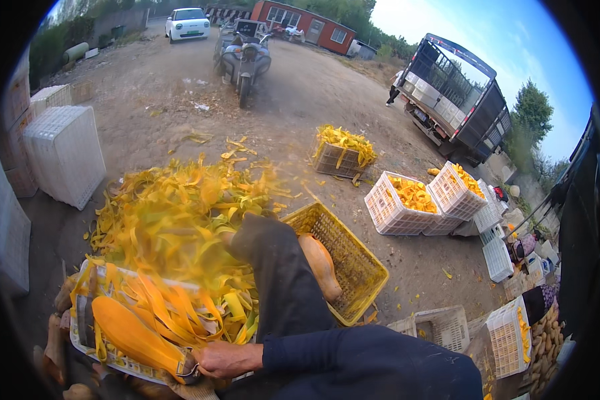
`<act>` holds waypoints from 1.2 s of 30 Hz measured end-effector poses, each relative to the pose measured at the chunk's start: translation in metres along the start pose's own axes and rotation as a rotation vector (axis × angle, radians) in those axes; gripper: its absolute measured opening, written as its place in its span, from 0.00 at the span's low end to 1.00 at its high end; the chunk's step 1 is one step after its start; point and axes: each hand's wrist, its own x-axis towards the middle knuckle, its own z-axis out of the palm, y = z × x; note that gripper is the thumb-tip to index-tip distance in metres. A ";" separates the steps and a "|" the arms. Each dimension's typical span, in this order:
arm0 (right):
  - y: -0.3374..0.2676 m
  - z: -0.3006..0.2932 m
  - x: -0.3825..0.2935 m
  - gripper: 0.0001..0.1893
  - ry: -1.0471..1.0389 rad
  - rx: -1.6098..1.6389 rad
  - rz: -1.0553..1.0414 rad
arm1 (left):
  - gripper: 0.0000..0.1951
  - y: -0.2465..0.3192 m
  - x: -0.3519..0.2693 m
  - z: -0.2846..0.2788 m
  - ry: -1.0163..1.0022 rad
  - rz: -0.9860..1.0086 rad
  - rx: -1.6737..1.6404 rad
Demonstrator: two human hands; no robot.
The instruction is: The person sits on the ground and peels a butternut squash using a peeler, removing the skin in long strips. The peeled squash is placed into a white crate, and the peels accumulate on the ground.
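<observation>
A mostly peeled, deep orange butternut squash lies slanted over a white plastic crate heaped with long orange peel strips. My bare right hand is closed on a metal peeler, whose looped blade rests at the squash's near end. Below it, at the bottom edge, my left hand wears a beige knit glove and grips that same end; most of its fingers are hidden. Beside my dark trouser leg, an unpeeled butternut squash rests in a yellow plastic crate.
A big heap of peelings spreads ahead. White crates stand at left. Right are a peel-filled crate and white crates of orange pieces. Farther off are a three-wheeler, a white car, a truck and a person.
</observation>
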 end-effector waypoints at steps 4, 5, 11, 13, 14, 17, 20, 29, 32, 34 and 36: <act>-0.026 -0.029 -0.048 0.16 -0.497 -0.092 -0.041 | 0.47 0.005 -0.018 0.020 0.207 -0.057 -0.068; -0.025 -0.038 -0.040 0.16 -0.283 -0.065 -0.007 | 0.47 0.004 -0.016 0.023 0.145 -0.041 -0.064; 0.009 -0.042 0.111 0.21 0.074 -0.261 -0.204 | 0.47 0.009 -0.012 0.010 0.117 -0.026 -0.086; 0.011 -0.024 0.114 0.26 0.049 -0.366 -0.280 | 0.48 0.005 -0.009 0.012 -0.043 -0.126 -0.358; 0.008 -0.016 0.097 0.29 0.011 -0.395 -0.235 | 0.46 0.000 -0.004 0.016 -0.189 -0.229 -0.657; -0.009 -0.006 0.017 0.32 0.058 -0.317 -0.097 | 0.43 -0.012 -0.005 0.028 -0.506 0.011 -0.191; -0.028 -0.014 -0.061 0.23 -0.213 -0.275 0.071 | 0.36 -0.010 -0.012 0.031 -0.434 -0.002 -0.167; 0.006 -0.040 0.047 0.13 0.124 -0.026 0.032 | 0.34 -0.006 -0.042 0.038 -0.109 0.131 -0.394; 0.025 -0.025 0.122 0.14 0.126 0.029 0.053 | 0.37 -0.014 -0.047 0.029 -0.064 0.173 -0.178; 0.041 -0.037 0.184 0.14 0.152 -0.001 0.061 | 0.38 -0.018 -0.047 0.024 0.010 0.192 -0.096; 0.055 -0.064 0.257 0.15 0.056 -0.051 0.021 | 0.39 -0.019 -0.047 0.021 0.024 0.189 -0.115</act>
